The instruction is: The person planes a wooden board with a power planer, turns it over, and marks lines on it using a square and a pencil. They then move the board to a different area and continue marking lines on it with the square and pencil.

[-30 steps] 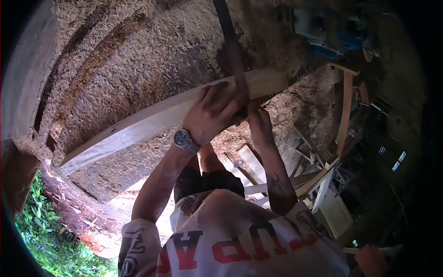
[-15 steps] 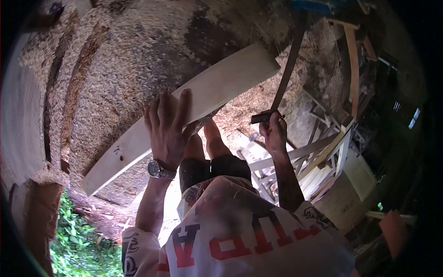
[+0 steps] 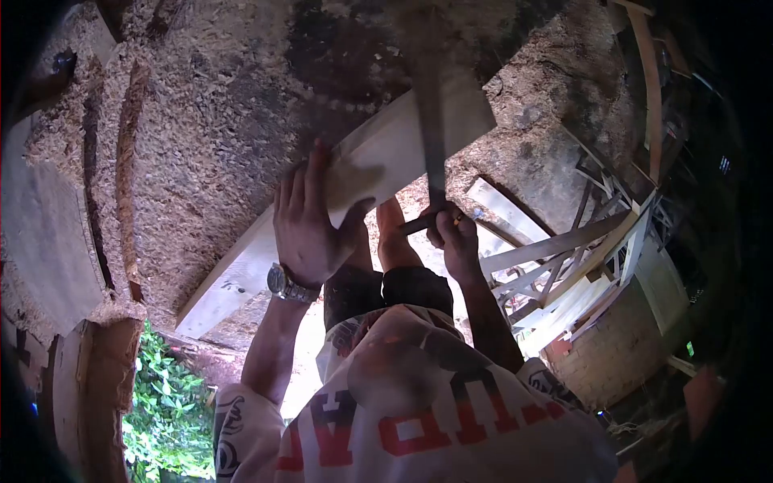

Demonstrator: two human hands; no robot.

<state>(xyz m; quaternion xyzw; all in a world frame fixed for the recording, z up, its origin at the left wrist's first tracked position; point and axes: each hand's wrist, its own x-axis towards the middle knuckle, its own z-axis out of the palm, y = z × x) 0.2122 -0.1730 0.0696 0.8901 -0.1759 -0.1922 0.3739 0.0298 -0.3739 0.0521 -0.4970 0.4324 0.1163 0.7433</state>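
A long pale wooden board point(image 3: 394, 141) slants across the middle of the view, wider at its upper right end and tapered at the lower left. My left hand point(image 3: 310, 217) rests on it with the fingers stretched out and the thumb spread; a watch is on that wrist. Closed around the short dark crosswise handle of a long, dark blade-like tool point(image 3: 435, 149) is my right hand point(image 3: 456, 241). The tool's long part runs upward and overlaps the board near its wide end. A small orange spot shows at my right fingers.
Wood shavings point(image 3: 217, 121) cover the ground around the board. A heap of timber strips point(image 3: 580, 258) lies to the right, with a long plank point(image 3: 648, 88) above it. Thick boards point(image 3: 105, 370) stand at the lower left beside green plants point(image 3: 169, 410).
My right hand and the dark tool have moved left, so its long part overlaps the board. My left thumb has spread away from the fingers. The whole view has shifted slightly.
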